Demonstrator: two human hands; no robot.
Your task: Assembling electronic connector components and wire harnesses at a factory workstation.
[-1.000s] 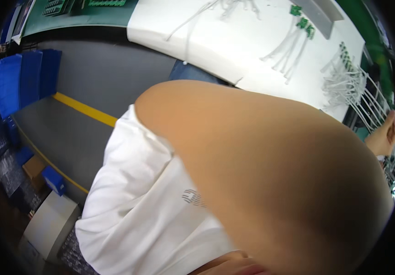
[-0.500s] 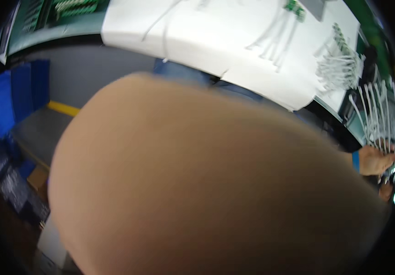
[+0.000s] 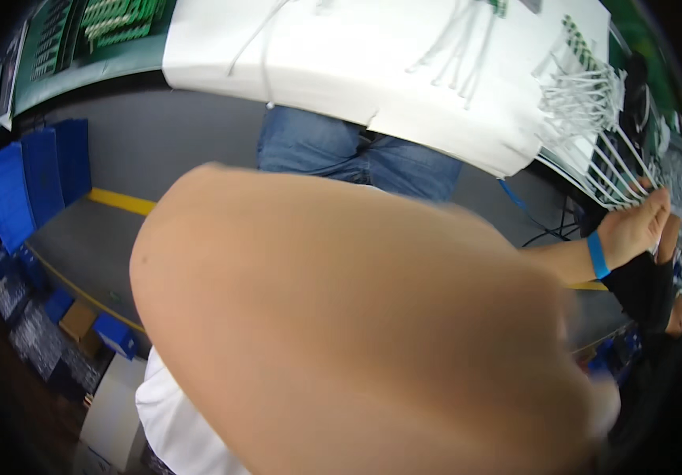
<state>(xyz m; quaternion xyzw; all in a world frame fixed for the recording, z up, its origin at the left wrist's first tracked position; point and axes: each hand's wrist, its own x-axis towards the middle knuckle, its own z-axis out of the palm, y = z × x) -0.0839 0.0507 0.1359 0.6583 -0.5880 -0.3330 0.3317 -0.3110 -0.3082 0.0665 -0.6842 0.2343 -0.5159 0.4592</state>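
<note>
A bare forearm (image 3: 317,277), which I take for my left, fills the middle very close to the camera. At its blurred right end, my left hand (image 3: 575,372) cannot be made out clearly. Beyond that arm, at the right, my right hand (image 3: 634,229) with a blue wristband (image 3: 598,255) is closed round several white cables (image 3: 606,170). They run from the table's right corner down to its fingers. A pile of white cables (image 3: 582,99) lies there, with a strip of green-and-white connectors (image 3: 577,41).
Loose white cables (image 3: 468,47) lie on the white-covered table (image 3: 357,71). Green boards (image 3: 123,20) stand at the far left. Blue bins (image 3: 40,178) are on the left. Close to my right hand are a black sleeve (image 3: 642,293) and another person's hand (image 3: 680,315).
The near forearm has dropped lower in view, uncovering more of my jeans. My right hand, still gripping the cables, appears higher and nearer the table corner. The whole view has shifted.
</note>
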